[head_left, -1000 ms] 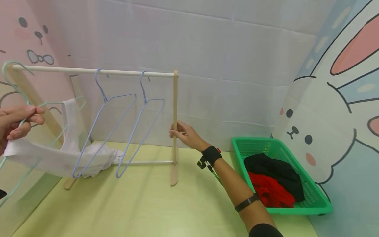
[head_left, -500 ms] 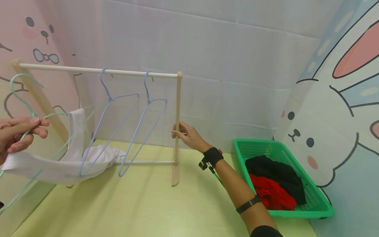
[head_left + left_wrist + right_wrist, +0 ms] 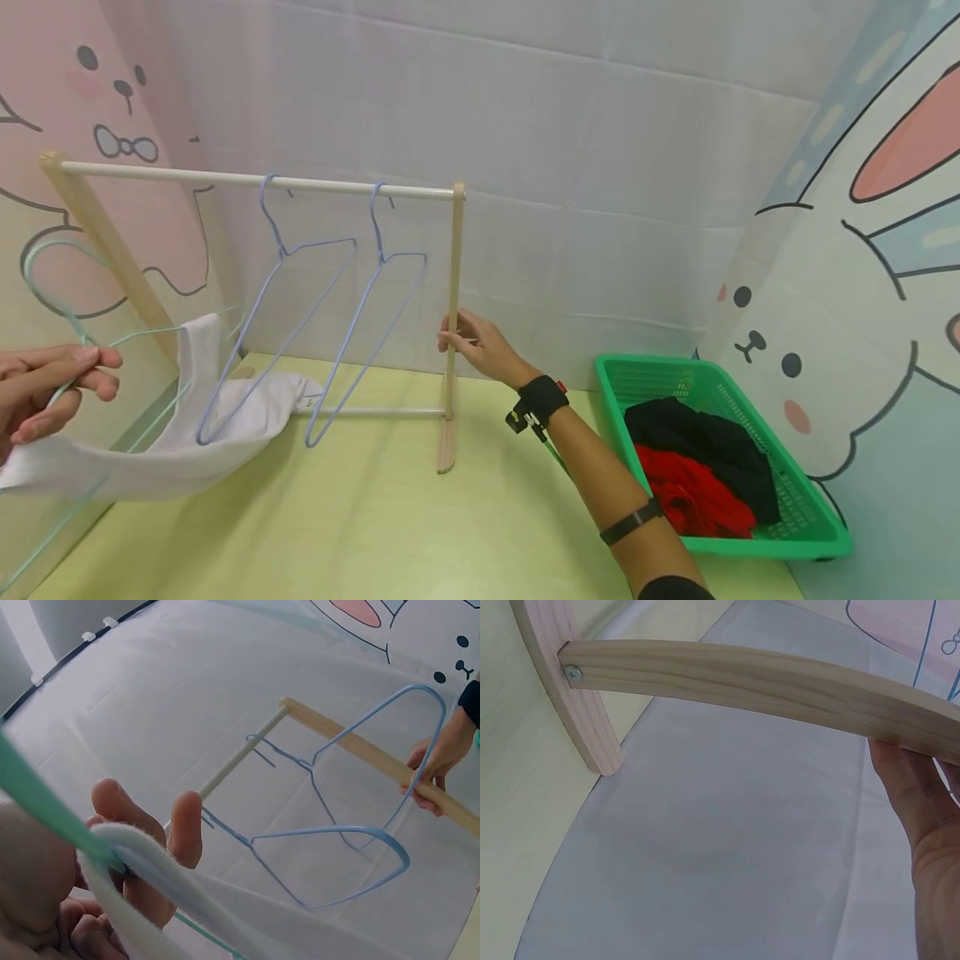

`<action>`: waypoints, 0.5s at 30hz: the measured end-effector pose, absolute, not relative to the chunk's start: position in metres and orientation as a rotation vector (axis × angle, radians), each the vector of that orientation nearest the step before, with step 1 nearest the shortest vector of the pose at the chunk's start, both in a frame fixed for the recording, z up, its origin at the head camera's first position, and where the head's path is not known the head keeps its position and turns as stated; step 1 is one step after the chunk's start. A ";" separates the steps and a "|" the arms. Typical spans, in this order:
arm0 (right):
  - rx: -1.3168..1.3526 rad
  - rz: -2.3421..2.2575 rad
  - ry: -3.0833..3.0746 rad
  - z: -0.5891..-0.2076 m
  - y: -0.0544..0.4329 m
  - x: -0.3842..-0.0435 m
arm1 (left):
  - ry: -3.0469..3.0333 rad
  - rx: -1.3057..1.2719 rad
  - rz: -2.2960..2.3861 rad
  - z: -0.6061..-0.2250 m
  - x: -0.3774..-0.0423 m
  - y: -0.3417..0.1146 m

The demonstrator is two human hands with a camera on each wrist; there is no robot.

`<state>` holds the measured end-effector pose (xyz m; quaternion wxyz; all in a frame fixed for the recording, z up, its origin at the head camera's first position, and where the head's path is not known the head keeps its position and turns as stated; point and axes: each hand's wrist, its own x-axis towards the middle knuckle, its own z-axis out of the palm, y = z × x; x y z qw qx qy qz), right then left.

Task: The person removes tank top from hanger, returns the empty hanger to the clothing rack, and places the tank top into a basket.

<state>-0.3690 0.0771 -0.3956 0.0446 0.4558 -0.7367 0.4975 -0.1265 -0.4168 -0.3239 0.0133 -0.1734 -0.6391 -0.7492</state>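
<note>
At the left of the head view my left hand (image 3: pixel 48 387) pinches a mint-green hanger (image 3: pixel 73 322) just below its hook. Draped on that hanger is a white garment (image 3: pixel 187 471), its lower part sagging close over the table and behind a blue hanger. The green hook stands below and in front of the rack's rod, apart from it. My right hand (image 3: pixel 486 348) grips the right wooden post (image 3: pixel 455 267) of a clothes rack around mid-height; the right wrist view shows fingers against the post (image 3: pixel 742 675). Two blue hangers (image 3: pixel 281 250) hang bare from the white rod (image 3: pixel 202 175).
A green basket (image 3: pixel 750 547) on the right holds red cloth (image 3: pixel 697 492) and black cloth (image 3: pixel 708 442). The rack's foot (image 3: pixel 446 446) stands on the yellow-green table (image 3: pixel 337 533). White sheeting (image 3: pixel 585 250) and cartoon-printed panels (image 3: pixel 810 333) enclose the back and sides.
The green hanger's hook has come down from level with the rod to well below it, and the white garment has sunk lower. My right hand keeps its grip on the post.
</note>
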 end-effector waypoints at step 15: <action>1.375 1.546 -2.249 -0.397 0.077 -0.369 | -2.022 -0.574 -2.335 -0.340 -0.105 -0.415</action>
